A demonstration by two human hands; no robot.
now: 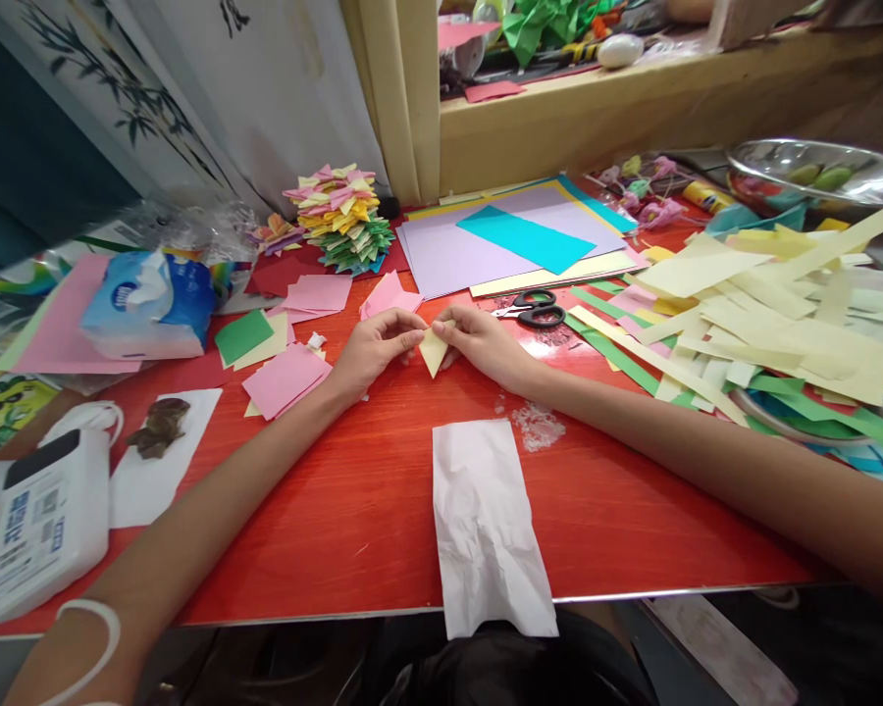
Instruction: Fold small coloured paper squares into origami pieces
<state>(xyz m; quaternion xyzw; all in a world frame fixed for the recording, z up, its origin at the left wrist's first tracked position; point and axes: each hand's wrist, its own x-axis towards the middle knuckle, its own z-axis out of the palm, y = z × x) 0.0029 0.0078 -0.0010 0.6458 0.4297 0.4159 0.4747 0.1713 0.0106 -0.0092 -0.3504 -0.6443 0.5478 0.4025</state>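
Note:
A small pale yellow piece of folded paper (434, 353) is pinched between my two hands above the red table (368, 510), one corner pointing down toward me. My left hand (377, 348) grips its left edge between thumb and fingers. On its other side, my right hand (486, 343) holds it with the thumb on top and fingers partly hidden behind. Scissors with black handles (541, 309) lie just beyond my right hand. Pink paper squares (288, 378) and a green square (244, 336) are left of my left hand.
A stack of folded coloured paper pieces (342, 221) stands at the back left. Large paper sheets (441, 245) lie behind my hands. Paper strips (772, 314) heap at right, near a metal bowl (875, 176). Tissue pack (147, 304) and white device (44, 529) sit left; a crumpled napkin (486, 520) overhangs the front edge.

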